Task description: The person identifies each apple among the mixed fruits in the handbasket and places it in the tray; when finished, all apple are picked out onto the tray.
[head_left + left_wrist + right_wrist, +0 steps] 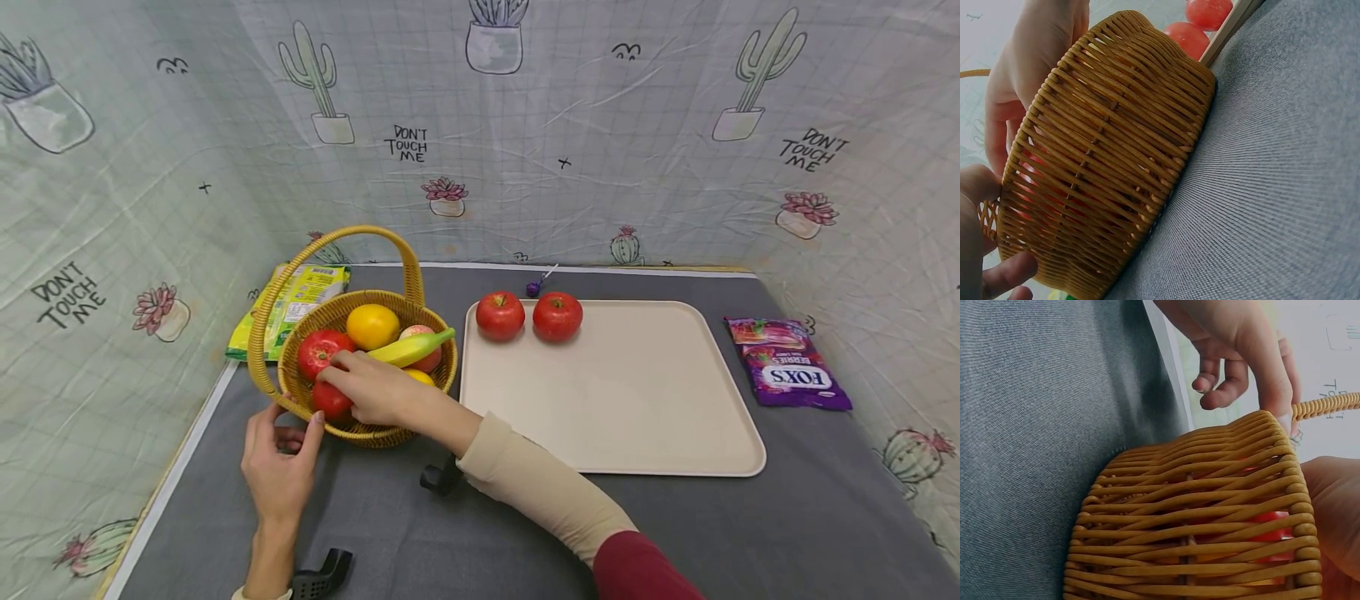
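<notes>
A woven basket (375, 437) with a tall arched handle stands left on the table. Inside lie a red apple (322, 348), a yellow lemon (372, 326), a banana (412, 348), a pinkish fruit (429, 362) and part of another yellow fruit (420, 377). My right hand (378, 392) reaches over the rim, its fingers curled onto a second red apple (330, 403) at the basket's near side; in the wrist views the wicker largely hides this grasp. With thumb and fingers, my left hand (281, 458) pinches the basket's near left rim by the handle's foot.
A beige tray (615, 400) right of the basket bears two red apples (500, 316) at its far left. Behind it lies a purple lollipop (534, 288). A purple candy bag (791, 367) is at far right, a yellow-green packet (315, 287) behind the basket.
</notes>
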Tool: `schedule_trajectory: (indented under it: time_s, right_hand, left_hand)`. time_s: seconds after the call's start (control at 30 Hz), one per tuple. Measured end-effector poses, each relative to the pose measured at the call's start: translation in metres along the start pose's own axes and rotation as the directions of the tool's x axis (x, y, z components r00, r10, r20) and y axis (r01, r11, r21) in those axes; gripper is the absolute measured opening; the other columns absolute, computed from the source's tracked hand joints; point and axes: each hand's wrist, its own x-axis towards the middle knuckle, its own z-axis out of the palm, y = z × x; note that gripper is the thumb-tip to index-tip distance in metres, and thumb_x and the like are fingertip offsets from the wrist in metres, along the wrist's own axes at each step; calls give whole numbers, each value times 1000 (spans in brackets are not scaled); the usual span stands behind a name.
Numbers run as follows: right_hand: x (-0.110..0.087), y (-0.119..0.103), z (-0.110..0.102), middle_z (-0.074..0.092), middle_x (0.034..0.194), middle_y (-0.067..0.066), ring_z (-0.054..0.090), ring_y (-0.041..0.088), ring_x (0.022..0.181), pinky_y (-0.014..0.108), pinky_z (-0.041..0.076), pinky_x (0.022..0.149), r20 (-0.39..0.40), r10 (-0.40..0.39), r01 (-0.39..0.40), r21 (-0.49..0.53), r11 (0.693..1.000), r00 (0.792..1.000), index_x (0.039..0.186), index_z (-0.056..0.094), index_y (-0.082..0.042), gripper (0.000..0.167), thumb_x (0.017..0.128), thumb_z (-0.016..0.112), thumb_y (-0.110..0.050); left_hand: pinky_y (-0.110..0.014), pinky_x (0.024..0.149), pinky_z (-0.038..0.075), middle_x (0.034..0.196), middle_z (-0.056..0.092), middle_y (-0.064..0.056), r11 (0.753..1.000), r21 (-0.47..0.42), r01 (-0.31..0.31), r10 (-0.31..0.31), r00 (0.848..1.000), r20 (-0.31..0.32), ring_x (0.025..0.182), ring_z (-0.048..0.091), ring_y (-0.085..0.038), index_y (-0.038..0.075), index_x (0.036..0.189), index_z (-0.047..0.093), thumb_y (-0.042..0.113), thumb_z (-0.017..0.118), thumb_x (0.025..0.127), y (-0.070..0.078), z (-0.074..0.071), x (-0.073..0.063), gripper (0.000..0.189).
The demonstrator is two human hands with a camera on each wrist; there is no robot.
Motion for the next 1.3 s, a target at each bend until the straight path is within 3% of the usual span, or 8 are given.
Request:
schedule_trajectory:
  time_s: [0.4,0.9,1.3]
  right_hand:
    - [13,0,-12,43,152,-3,46,15,131,28,38,114,181,22,-21,-9,1000,983,149,42,-28,68,89,75,-27]
    - [25,7,-16,43,150,-4,47,12,130,27,41,111,235,-14,7,30,1000,972,148,45,-28,71,85,78,-34]
    - [32,19,-21,50,143,-9,48,10,123,35,40,106,260,-24,4,79,997,965,140,50,-32,68,80,82,-35]
  left_hand:
    - [-2,65,42,104,61,-24,1000,2,-15,15,1000,-18,65,50,11,-3,123,65,8,82,79,-3,-1,0,48]
    - [-3,64,43,103,61,-22,1000,-7,-11,10,1000,-20,65,52,8,-2,124,65,10,80,81,-5,-2,-1,46]
    - [-3,65,43,102,61,-23,1000,-12,-8,8,1000,-18,66,52,9,-2,124,65,10,81,80,-4,1,0,48]
